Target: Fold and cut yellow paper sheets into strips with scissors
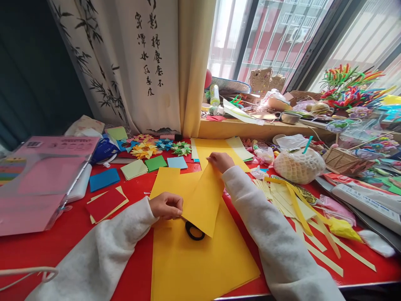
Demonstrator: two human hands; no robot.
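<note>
A narrow sheet of orange-yellow paper (203, 200) is lifted off a stack of the same paper (200, 259) on the red table (78, 234). My right hand (220, 161) pinches its far top corner. My left hand (166, 205) grips its near left edge. Black scissor handles (194, 232) peek out from under the lifted sheet, lying on the stack. Both arms wear white fleece sleeves.
Pale yellow paper strips (300, 213) lie to the right, by a white mesh-wrapped ball (299, 166) and a wicker basket (343, 161). Folded paper flowers (156, 147) and coloured squares (105, 179) sit at the back left. A pink plastic folder (40, 184) is far left. The windowsill is cluttered.
</note>
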